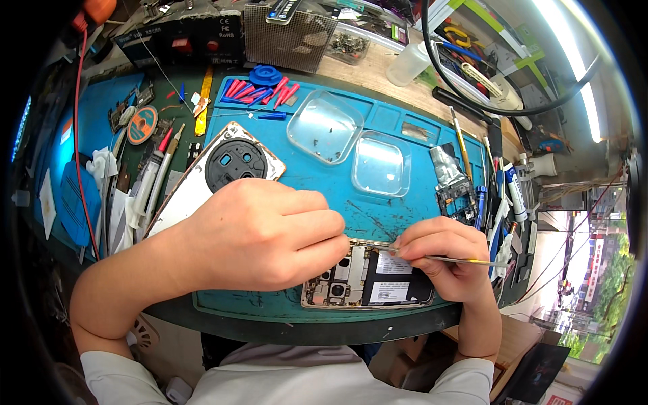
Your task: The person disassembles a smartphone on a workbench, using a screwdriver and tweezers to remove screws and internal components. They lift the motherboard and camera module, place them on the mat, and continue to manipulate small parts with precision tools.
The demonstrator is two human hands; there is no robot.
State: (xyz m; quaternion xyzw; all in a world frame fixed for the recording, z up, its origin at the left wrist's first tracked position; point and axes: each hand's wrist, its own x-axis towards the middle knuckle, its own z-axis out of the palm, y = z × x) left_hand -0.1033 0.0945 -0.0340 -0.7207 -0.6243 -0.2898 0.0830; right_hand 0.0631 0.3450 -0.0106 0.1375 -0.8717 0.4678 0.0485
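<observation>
Head view: opened phone (368, 277) lies at near edge of blue mat (317, 175) on the counter. Left hand (260, 233) curled closed, pressing the phone's left end. Right hand (442, 256) pinches tweezers (459, 259) over the phone. Detached back cover (216, 172) left of phone, two clear trays (351, 142) beyond.

An opened phone (368, 277), its dark battery and circuit boards exposed, lay flat at the lower centre of the frame. Thin tweezers (459, 259) pointed left over it.
</observation>
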